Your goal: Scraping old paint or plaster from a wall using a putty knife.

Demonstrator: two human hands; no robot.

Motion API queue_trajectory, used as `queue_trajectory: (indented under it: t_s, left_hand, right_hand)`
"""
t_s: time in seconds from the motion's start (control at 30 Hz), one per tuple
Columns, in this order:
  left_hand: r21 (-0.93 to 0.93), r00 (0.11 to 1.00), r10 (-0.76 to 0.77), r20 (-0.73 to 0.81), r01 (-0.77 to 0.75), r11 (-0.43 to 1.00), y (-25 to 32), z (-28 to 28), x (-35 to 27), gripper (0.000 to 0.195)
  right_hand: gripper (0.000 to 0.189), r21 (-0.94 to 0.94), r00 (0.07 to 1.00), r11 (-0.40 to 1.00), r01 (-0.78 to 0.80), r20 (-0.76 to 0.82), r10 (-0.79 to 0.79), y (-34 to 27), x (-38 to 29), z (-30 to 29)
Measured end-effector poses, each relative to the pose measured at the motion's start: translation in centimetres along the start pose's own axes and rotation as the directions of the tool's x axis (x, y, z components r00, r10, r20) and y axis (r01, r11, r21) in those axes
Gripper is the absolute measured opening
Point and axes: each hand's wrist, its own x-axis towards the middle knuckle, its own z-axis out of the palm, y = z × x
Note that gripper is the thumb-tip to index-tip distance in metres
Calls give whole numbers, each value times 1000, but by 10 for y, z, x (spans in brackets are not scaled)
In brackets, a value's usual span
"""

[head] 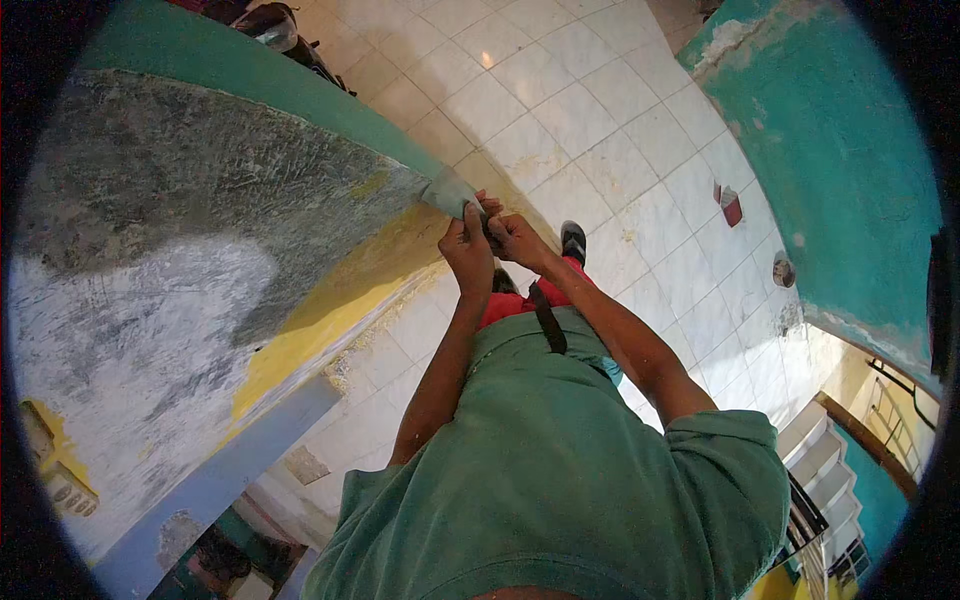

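Observation:
Both my hands meet in front of my waist, close to the end of a scraped wall. My left hand grips a flat grey tool that looks like a putty knife, with its thumb up near the blade. Fingers of my right hand are closed around the dark handle part, right beside the left hand. The blade lies at or very near the wall's edge; whether it touches, I cannot tell. The wall has rough grey plaster, a whitish area, and yellow paint along its lower part. Fingers partly hide the handle.
White floor tiles carry yellowish flakes. A dark red piece and a round object lie near the green wall on the right. Stairs rise at lower right. A socket plate sits on the left wall.

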Motion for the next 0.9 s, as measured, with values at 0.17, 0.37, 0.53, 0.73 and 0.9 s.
queue_trajectory:
  t_s: [0.17,0.37,0.53,0.73,0.9]
  left_hand:
    - [7,1000,3,24,-3,1000,0,2,0,27]
    - [-249,999,1,38,8,968,-9,7,2,29]
    - [8,969,205,-138,-205,979,55,-8,16,31]
    - [65,986,103,-132,-95,993,19,-37,-15,30]
    - [-3,995,-59,76,59,998,20,-34,-21,29]
  right_hand:
    - [44,-32,997,996,80,-2,-80,-18,-9,1]
    - [41,-217,989,970,-113,-119,88,-21,-15,-2]
    - [37,-305,964,925,228,-63,-258,-84,12,34]
    - [37,-374,946,870,320,179,-271,-74,-18,51]
    - [33,-375,975,900,223,93,-203,-19,-29,39]
